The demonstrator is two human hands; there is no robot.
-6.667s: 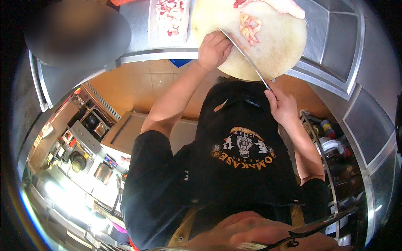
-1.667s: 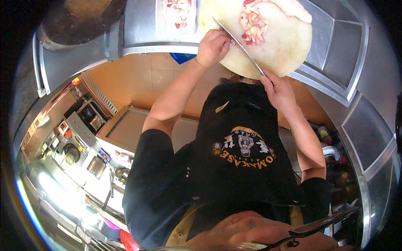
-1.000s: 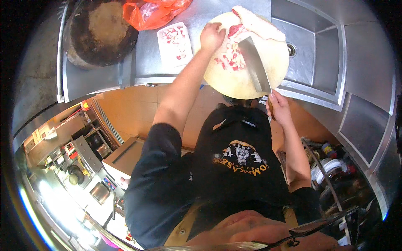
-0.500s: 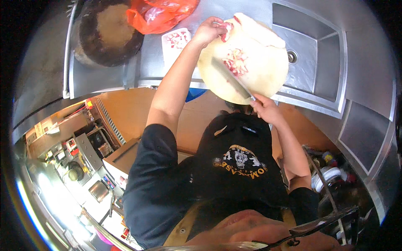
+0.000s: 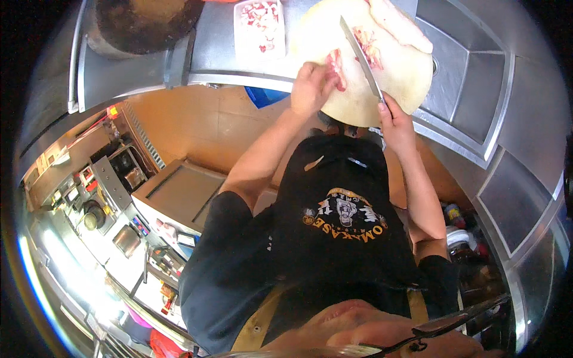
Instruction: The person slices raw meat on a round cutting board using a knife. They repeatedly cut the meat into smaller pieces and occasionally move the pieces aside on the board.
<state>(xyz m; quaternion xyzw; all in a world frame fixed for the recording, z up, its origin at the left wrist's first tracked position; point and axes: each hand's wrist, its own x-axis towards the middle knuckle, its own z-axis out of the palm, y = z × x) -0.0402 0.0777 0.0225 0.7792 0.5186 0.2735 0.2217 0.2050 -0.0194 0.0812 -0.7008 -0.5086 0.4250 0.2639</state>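
On the round, pale cutting board (image 5: 358, 110), my left hand (image 5: 311, 89) has its fingers closed on a strip of red and white meat (image 5: 337, 71) near the board's left edge. My right hand (image 5: 399, 125) grips the handle of a broad kitchen knife (image 5: 363, 59). Its blade crosses the board, pointing away from me, between the meat strip and a heap of cut meat pieces (image 5: 371, 51). Behind that heap lies a large whitish slab of meat (image 5: 400, 24) at the far right. More small pieces lie in a white plastic tray (image 5: 240, 48) left of the board.
A steel sink (image 5: 459, 89) is at the right of the board. A big dark wok (image 5: 143, 27) stands at the far left. The steel counter edge (image 5: 239, 79) runs before me, with a blue container (image 5: 264, 98) below it.
My left hand has brought the meat strip from the board's far left nearer to me. The knife has swung rightward, its tip now pointing farther away. The view has shifted, cutting off the red bag.
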